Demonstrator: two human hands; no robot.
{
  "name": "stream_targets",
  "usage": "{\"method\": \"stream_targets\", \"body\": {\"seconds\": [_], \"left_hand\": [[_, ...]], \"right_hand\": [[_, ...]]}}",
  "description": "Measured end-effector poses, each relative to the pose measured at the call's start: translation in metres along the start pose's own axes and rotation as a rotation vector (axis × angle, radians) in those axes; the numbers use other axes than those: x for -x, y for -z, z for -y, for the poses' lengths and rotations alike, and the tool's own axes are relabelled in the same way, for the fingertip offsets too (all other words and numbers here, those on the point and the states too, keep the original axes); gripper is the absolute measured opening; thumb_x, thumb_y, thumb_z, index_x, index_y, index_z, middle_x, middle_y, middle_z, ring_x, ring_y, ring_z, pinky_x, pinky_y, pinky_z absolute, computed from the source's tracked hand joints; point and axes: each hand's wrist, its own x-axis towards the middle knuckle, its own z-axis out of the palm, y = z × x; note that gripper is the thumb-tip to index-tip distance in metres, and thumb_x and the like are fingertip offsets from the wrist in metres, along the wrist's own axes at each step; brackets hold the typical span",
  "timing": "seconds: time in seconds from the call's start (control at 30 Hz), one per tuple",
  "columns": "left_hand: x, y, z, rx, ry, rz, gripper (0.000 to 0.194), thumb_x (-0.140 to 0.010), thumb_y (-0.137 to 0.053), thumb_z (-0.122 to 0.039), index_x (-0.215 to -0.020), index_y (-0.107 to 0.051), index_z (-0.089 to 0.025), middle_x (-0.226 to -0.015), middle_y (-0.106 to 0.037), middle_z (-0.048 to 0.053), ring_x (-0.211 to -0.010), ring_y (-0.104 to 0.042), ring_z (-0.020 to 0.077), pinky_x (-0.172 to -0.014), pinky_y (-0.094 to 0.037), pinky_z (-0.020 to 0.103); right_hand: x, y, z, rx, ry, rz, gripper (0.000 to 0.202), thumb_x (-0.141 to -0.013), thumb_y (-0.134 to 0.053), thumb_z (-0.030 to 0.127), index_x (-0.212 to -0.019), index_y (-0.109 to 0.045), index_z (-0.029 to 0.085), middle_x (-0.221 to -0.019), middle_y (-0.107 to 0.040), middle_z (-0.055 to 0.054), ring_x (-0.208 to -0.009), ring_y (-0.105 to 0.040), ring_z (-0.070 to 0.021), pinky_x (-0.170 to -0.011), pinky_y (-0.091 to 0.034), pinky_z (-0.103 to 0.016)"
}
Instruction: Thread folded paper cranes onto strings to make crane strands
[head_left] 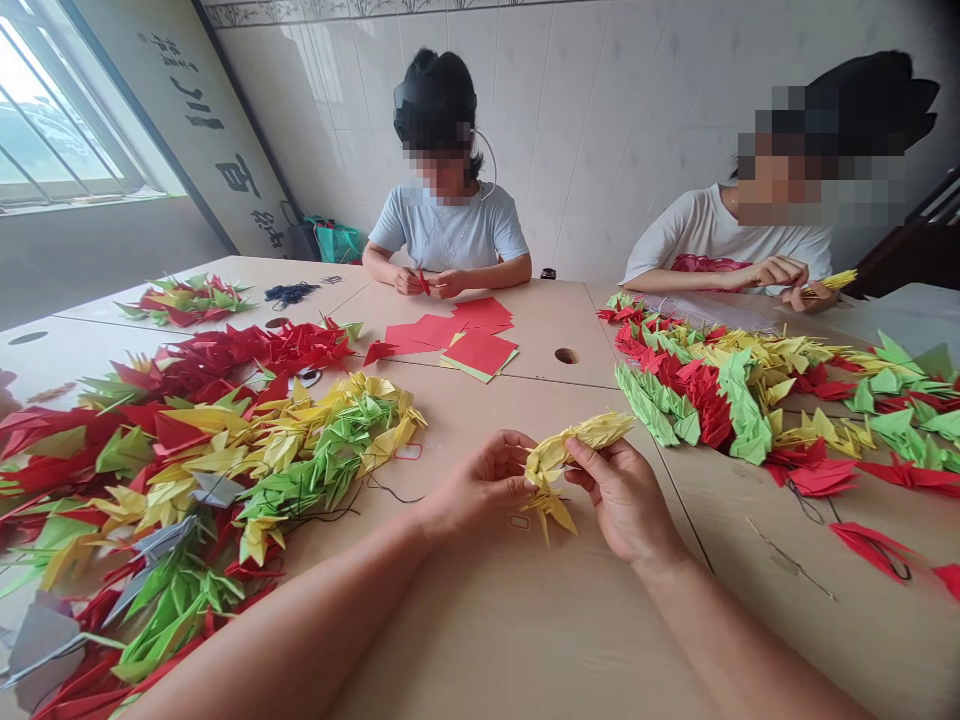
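Right hand (626, 495) pinching yellow folded-paper bundle (604, 430), centre, between both hands. Left hand (487, 478) curled at its 9 o'clock end; can't tell if it's pinching. Best done with light thumb pressure, folds lined up, points uncrushed. Big folded-paper pile (300, 470) at 9, red paper squares (484, 350) at 11, thin wire (791, 563) at 4. Person (450, 225) at 11, working red paper (424, 282).

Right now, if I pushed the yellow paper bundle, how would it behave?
The yellow paper bundle is probably light, being folded paper. Its thin folds would likely crumple under pressure. It may flex, since it looks made of many layered pieces.
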Motion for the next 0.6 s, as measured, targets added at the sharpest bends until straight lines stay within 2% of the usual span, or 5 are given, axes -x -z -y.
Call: {"method": "stream_targets", "body": {"seconds": [0.17,0.37,0.6], "left_hand": [[-0.0004,-0.0003,-0.0021,-0.009,-0.021,-0.076,0.027,-0.073,-0.066,-0.027,-0.095,-0.053,-0.017,-0.091,-0.059,0.004,-0.080,-0.056,0.0114,-0.072,-0.043,0.024],[-0.0011,-0.0024,-0.0036,-0.001,-0.001,-0.065,0.028,-0.072,-0.067,-0.024,-0.094,-0.052,-0.016,-0.092,-0.062,0.006,-0.078,-0.057,0.0118,-0.070,-0.043,0.024],[-0.0011,0.0004,-0.0006,-0.048,-0.002,-0.131,0.024,-0.073,-0.067,-0.025,-0.091,-0.054,-0.015,-0.083,-0.060,0.002,-0.074,-0.056,0.0095,-0.069,-0.043,0.023]], "right_hand": [[0.0005,0.0015,-0.0015,0.068,0.054,0.032,0.027,-0.063,-0.075,0.034,-0.081,-0.061,0.019,-0.082,-0.064,-0.002,-0.074,-0.059,-0.0154,-0.057,-0.049,-0.024],[0.0014,0.0010,-0.0043,0.111,0.084,0.067,0.024,-0.066,-0.073,0.033,-0.083,-0.061,0.021,-0.082,-0.063,0.000,-0.075,-0.056,-0.0144,-0.059,-0.047,-0.024],[0.0025,-0.0010,-0.0032,0.113,0.121,0.027,0.025,-0.065,-0.073,0.033,-0.080,-0.060,0.019,-0.080,-0.063,-0.002,-0.075,-0.058,-0.0162,-0.059,-0.049,-0.026]]}}
